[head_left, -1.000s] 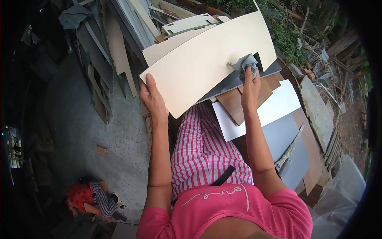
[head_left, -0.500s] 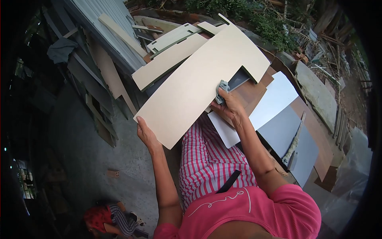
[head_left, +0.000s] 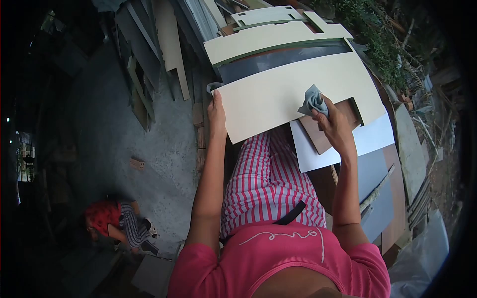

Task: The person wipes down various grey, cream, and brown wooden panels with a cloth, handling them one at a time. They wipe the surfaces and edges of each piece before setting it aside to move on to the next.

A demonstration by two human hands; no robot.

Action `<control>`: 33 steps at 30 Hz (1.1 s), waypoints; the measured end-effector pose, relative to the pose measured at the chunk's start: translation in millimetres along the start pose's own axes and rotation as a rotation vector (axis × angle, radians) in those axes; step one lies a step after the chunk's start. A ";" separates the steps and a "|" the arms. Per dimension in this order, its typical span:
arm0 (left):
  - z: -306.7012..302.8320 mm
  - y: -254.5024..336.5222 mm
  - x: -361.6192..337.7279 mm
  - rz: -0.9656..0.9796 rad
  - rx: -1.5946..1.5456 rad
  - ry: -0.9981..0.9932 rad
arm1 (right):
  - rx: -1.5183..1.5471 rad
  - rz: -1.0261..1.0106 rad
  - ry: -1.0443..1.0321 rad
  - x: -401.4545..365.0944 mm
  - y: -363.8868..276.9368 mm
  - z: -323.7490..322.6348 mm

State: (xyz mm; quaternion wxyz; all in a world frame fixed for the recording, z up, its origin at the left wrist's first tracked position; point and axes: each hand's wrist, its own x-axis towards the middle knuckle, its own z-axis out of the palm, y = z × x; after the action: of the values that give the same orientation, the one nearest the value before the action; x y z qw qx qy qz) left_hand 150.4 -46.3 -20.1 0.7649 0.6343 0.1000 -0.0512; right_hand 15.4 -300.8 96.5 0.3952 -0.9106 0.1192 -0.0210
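A large cream board (head_left: 268, 97) with a rectangular notch in its near right side lies across the pile before me. My left hand (head_left: 216, 116) is closed around its left end, thumb at the corner. Bunched in the fingers of my right hand (head_left: 338, 130) is a grey-blue cloth (head_left: 313, 101), which overlaps the board's near edge just left of the notch. Beneath the notch show a brown board (head_left: 318, 134) and a white sheet (head_left: 365, 136).
Other cut cream panels (head_left: 268, 37) lie behind. Long boards (head_left: 166, 44) lean at the upper left. A grey panel (head_left: 370, 171) is at my right. On the concrete floor (head_left: 164, 134) sits a brick (head_left: 137, 164); another person (head_left: 117, 221) crouches at lower left.
The cream board has turned to lie more crosswise and down over the pile. My right hand has moved right with the cloth; my left hand still grips the board's end.
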 end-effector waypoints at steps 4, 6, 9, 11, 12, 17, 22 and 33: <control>2.1 11.3 -13.6 -0.096 -0.158 -0.056 | -0.185 -0.483 0.025 2.7 -31.3 91.1; 0.3 10.1 -27.2 -0.059 -0.323 -0.292 | -0.308 -0.670 0.015 -0.3 -30.2 149.2; -3.0 -4.3 -43.0 -0.136 -0.423 -0.346 | -0.352 -0.668 0.043 1.9 -22.4 163.2; 5.0 -7.3 -58.4 -0.109 -0.370 -0.317 | -0.402 -0.605 0.106 7.9 -4.1 146.3; 7.1 -7.9 -64.4 -0.062 -0.318 -0.262 | -0.442 -0.568 0.158 13.5 6.9 135.1; 3.0 -28.8 -62.3 -0.103 -0.193 -0.111 | -0.701 -0.167 0.357 66.4 111.3 40.5; 6.7 -26.0 -64.6 -0.093 -0.181 -0.050 | -0.706 0.345 0.490 92.4 235.6 -71.1; 11.4 -19.7 -70.6 -0.097 -0.145 -0.054 | -0.168 -0.069 0.649 77.0 128.4 -44.5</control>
State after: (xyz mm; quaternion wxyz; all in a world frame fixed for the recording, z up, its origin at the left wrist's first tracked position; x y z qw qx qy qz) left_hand 78.6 -64.6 -21.6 0.8080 0.5699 0.1133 -0.0980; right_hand 58.5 -435.3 29.7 0.2593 -0.8893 0.2092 -0.3133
